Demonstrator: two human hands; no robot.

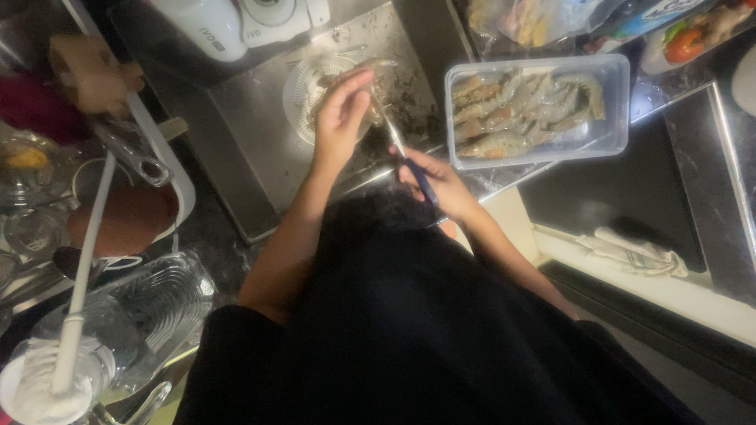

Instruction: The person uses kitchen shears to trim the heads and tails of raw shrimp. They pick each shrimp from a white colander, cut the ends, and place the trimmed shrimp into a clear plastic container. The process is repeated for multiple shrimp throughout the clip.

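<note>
Blue-handled scissors (409, 161) in right hand (441, 185)

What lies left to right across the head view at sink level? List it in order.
Glass bowl → brown pot → left hand holding a shrimp → scissors in right hand → clear tub of shrimp.

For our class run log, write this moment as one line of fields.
left hand: holds shrimp over sink | right hand: holds scissors at shrimp | tub of shrimp: beside sink
</note>
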